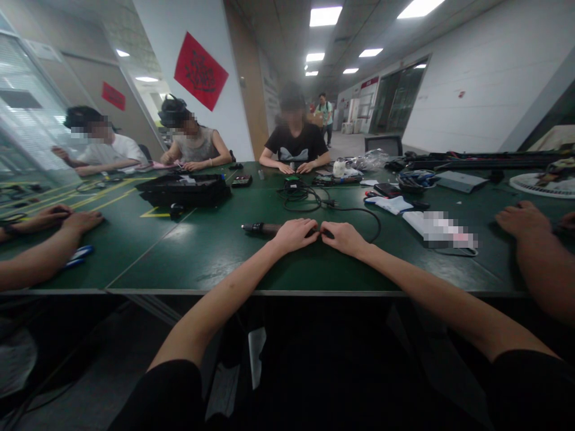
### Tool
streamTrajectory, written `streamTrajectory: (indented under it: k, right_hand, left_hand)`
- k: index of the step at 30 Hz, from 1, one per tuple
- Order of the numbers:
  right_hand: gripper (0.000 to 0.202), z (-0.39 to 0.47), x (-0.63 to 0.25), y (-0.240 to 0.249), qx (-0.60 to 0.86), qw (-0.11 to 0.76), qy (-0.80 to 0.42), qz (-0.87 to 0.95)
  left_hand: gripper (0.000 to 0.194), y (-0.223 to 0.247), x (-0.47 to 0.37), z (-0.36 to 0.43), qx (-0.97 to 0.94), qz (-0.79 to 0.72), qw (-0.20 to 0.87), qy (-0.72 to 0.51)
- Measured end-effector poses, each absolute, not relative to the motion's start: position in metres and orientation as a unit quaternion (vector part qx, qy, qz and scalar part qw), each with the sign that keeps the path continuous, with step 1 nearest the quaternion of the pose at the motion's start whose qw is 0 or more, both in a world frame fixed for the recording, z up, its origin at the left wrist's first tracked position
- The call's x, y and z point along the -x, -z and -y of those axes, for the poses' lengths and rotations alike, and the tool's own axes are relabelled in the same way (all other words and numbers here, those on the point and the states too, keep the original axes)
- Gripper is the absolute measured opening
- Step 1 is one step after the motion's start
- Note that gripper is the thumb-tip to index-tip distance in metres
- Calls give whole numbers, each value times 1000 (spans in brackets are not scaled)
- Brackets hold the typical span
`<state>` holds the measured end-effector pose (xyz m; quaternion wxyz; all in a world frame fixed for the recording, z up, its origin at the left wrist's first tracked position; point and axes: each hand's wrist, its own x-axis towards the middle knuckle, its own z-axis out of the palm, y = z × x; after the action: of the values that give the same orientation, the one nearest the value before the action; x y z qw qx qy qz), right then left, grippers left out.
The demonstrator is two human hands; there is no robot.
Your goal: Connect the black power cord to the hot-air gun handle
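A corded electric screwdriver (271,228) lies on its side on the green table, its metal tip pointing left. Closed over its rear end is my left hand (294,234), palm down, with the fingertips partly hidden. My right hand (344,237) almost touches the left one; its fingers are pinched together where the black power cord (378,224) meets the tool. From there the cord loops right and back toward a coil (299,194) with a plug further up the table.
A black tray (184,190) stands at left. White-and-blue gloves (390,205), a white pouch (433,228), wire bundles (417,179) and a grey box (461,181) lie to the right. Co-workers' hands rest at both sides (83,221) (523,220); other people sit across the table.
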<state>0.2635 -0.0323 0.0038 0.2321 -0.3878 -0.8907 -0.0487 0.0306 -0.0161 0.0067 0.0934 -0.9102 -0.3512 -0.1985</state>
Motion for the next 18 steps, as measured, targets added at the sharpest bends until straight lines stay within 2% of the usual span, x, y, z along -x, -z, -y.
streamTrajectory:
  k: [2,5,9,18]
  right_hand:
    - [5,32,-264,-3,386,232,54,891]
    - [4,31,-264,-2,385,233,58,891]
    - [6,30,-264,-2,389,232,60,889]
    - [7,30,-264,-2,385,232,60,891]
  left_hand:
    - [29,-7,-30,16,905,354,67,224]
    - [47,-10,-28,17,893,361,32,266]
    - [61,-13,-29,19,889,333,45,310]
    - [52,-18,-26,21,907,274,106,303]
